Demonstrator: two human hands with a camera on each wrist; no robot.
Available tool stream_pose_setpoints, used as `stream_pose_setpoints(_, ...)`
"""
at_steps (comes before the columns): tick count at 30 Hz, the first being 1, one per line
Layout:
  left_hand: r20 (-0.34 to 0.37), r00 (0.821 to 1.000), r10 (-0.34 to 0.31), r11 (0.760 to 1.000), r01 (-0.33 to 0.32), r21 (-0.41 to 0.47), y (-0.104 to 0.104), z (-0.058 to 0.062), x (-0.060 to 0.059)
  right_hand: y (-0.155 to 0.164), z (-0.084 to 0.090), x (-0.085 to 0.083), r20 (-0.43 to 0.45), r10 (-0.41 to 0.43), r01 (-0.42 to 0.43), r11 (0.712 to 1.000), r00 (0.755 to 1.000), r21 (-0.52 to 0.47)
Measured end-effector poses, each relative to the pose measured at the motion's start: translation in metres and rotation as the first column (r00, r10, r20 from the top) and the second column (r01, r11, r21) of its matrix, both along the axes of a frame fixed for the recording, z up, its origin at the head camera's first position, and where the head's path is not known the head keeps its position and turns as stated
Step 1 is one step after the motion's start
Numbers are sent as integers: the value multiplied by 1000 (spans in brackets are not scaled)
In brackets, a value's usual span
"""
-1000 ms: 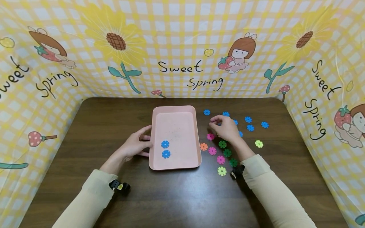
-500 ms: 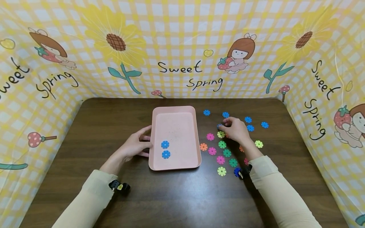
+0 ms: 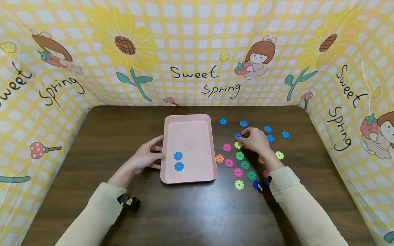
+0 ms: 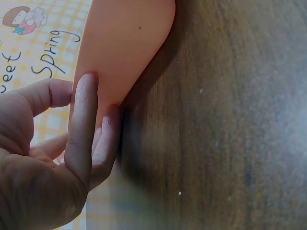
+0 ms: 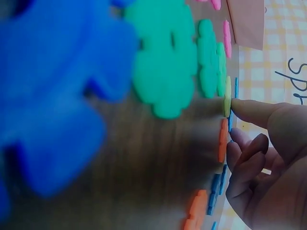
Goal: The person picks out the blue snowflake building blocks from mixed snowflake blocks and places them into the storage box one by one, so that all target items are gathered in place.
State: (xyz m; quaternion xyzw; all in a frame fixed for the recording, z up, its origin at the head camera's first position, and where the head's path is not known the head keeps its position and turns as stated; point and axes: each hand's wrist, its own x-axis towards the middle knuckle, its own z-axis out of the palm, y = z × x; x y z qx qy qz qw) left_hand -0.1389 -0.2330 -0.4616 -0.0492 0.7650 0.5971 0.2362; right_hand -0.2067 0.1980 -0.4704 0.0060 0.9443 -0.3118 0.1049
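My left hand (image 3: 144, 155) is at the left side of a pink tray (image 3: 189, 118), fingertips resting against its outer wall, as the left wrist view also shows. Two blue notched plastic discs (image 3: 178, 161) lie inside the tray. To the right of it, my right hand (image 3: 255, 140) pinches another blue notched disc (image 3: 238, 135) between thumb and finger, low over the table. Just nearer than that disc lies a yellow-green disc (image 3: 238, 145). In the right wrist view the thumb touches or nearly touches the yellow-green disc (image 5: 228, 96); part of the blue one is hidden.
Several loose discs lie around the right hand: blue (image 3: 267, 129), pink (image 3: 228, 163), green (image 3: 245, 165) and orange (image 3: 219, 158). A dark blue disc (image 3: 256, 185) is partly under the right wrist camera. A checked cloth (image 3: 191, 44) encloses the brown table (image 3: 123, 119) at the back and sides.
The right hand has moved right and its fingertips have come to the blue disc, which was hidden before. The disc's face shows slightly more now than half a second ago. The left hand stays still.
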Motion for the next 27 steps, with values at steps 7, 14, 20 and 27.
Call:
stream_pose_setpoints(7, 4, 1000, 4, 1000, -4, 8, 1, 0, 0, -1, 4, -2, 36, 6, -6, 1000, 999, 5)
stream_pose_setpoints(14, 0, 1000, 2, 1000, -2, 7, 1, 0, -1, 0, 4, -2, 30, 15, -15, 1000, 999, -2)
stream_pose_setpoints(20, -2, 1000, 0, 1000, 0, 5, 2, 2, 0, 2, 1, -2, 5, 9, -9, 999, 1000, -48)
stream_pose_setpoints(27, 0, 1000, 5, 1000, -5, 11, 2, 2, 1, 3, -2, -4, -49, 18, -25, 990, 999, -139)
